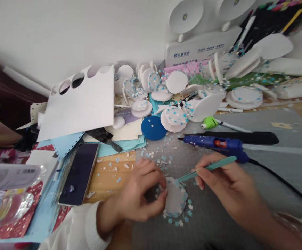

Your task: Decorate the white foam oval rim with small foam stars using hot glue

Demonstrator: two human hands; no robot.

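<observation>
A white round disc (175, 201) lies on the grey cutting mat, edged with small blue and white flower-shaped pieces. More of these pieces (181, 219) fan out around its lower edge. My left hand (143, 191) is curled at the disc's left side, with thumb and index finger closed on its rim. My right hand (226, 187) grips teal tweezers (213, 165) between thumb and fingers. Their tip meets the disc's upper edge. Whether a small piece sits in the tip is too small to tell.
A blue glue gun (213, 142) with a black cord lies beyond my right hand. Near it are a green-capped pen (209, 122) and a blue round lid (154, 127). Several decorated white discs (175, 116) crowd the back. A phone (79, 173) lies left.
</observation>
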